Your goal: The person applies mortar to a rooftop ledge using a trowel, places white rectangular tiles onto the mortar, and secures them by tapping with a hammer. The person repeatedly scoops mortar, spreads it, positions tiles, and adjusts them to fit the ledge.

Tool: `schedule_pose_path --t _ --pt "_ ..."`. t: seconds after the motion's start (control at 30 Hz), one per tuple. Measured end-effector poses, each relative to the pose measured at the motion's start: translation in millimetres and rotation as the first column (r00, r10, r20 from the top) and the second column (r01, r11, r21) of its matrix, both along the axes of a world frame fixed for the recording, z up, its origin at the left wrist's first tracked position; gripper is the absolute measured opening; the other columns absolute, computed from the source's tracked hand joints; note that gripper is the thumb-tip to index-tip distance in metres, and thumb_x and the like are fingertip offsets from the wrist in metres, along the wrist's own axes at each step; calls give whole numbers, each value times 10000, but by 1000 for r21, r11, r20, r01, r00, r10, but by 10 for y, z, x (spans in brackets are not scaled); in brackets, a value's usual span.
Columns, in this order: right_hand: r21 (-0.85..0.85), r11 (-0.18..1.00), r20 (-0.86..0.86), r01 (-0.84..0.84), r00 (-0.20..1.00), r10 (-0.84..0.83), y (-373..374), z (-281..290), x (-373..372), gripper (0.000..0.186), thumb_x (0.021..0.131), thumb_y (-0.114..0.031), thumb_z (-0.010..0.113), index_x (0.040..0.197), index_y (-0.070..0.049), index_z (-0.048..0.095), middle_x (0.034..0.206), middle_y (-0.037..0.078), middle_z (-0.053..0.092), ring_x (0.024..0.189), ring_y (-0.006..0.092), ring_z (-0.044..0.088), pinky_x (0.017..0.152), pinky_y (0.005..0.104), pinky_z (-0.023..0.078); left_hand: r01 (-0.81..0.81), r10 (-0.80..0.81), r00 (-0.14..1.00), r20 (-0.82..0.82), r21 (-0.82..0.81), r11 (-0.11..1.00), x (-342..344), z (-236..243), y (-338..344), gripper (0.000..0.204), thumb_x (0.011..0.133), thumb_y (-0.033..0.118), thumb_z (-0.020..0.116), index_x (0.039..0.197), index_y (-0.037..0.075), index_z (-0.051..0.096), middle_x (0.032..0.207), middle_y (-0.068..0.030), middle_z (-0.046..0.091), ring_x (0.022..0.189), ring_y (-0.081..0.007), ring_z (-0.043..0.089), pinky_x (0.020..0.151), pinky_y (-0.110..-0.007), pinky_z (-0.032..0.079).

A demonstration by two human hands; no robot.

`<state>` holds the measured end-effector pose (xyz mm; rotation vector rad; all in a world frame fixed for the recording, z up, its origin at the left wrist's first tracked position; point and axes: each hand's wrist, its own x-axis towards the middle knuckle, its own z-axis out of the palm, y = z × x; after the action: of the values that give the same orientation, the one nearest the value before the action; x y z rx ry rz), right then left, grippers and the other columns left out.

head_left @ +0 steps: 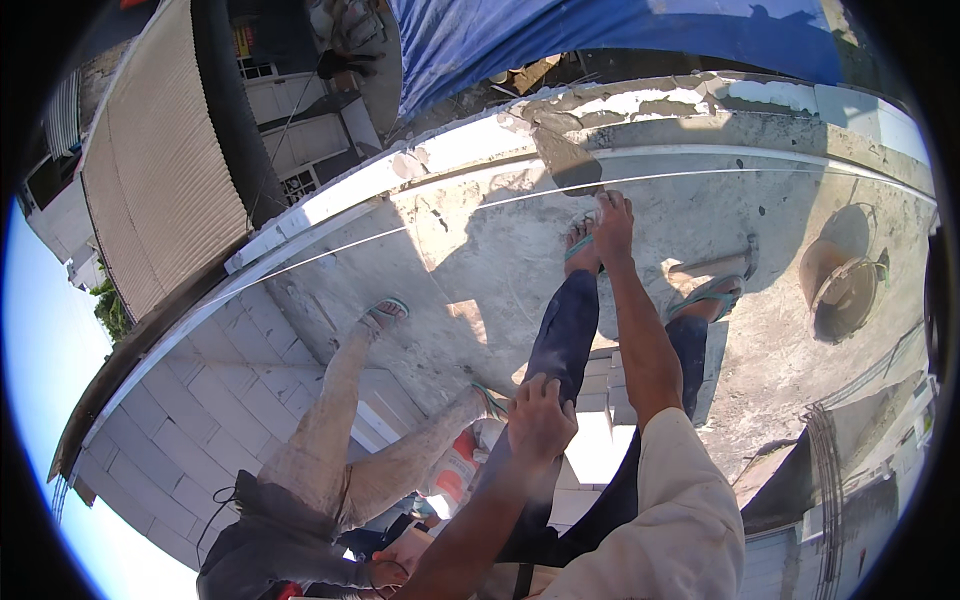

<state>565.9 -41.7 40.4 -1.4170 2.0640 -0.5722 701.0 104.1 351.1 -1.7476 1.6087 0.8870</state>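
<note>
My right hand [613, 218] is closed round the handle of a trowel, mostly hidden by the fingers. The broad grey trowel blade [568, 162] reaches up to the low block wall [640, 103], whose top carries rough grey mortar. My left hand [541, 422] rests on my bent knee, fingers spread over the dark trouser cloth, holding nothing. My sandalled feet stand on the concrete slab [420, 280]. Beside my right foot lies a wooden-handled tool [708, 266], its kind unclear.
A mortar-stained bucket [843, 292] sits tilted on the right. A white string [700, 172] runs along the wall. At left stands a co-worker [325, 440] in dusty trousers, near a white-and-red sack [455, 468]. Beyond the wall are a blue tarpaulin [600, 30] and corrugated roof [155, 170].
</note>
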Motion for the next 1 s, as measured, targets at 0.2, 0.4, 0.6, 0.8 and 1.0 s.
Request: schedule_pose_path --t 0.2,0.4,0.6,0.8,1.0 --pt "-40 989 449 142 887 -109 833 349 -52 410 883 -89 681 1277 22 661 1206 254 660 1133 414 633 983 468 516 40 -40 998 45 -12 999 -176 19 -31 469 870 309 742 1283 92 699 1396 -111 611 1296 -320 590 1085 -493 468" --pt "474 762 337 441 708 -620 1699 1306 -1544 319 967 -276 697 1139 -9 665 944 221 721 921 390 727 819 455 541 123 -123 985 122 7 992 -520 -5 -93 467 866 318 736 1281 106 711 1398 -100 620 1275 -326 597 1077 -501 473" --pt "205 617 -124 759 646 -753 2692 1481 -3725 295 984 -269 660 1074 12 655 897 227 697 869 422 700 769 499 521 221 -227 959 171 52 974 -936 -56 -80 425 860 304 757 1240 115 735 1343 -71 657 1268 -316 599 1087 -483 468" --pt "522 431 -420 736 662 -621 2719 1170 -5592 379 938 -313 637 1202 -48 696 1156 250 737 1116 460 693 945 541 559 334 -338 917 212 54 941 -1331 -62 -110 402 866 308 754 1214 109 740 1309 -90 674 1217 -340 629 1056 -464 500" --pt "550 564 -516 616 781 -351 2494 490 -6180 207 917 -177 619 1012 -80 775 1032 177 773 983 338 765 828 445 611 444 -460 843 279 123 888 -1743 -65 -138 393 873 323 752 1209 120 742 1289 -108 684 1206 -353 638 1039 -479 513"
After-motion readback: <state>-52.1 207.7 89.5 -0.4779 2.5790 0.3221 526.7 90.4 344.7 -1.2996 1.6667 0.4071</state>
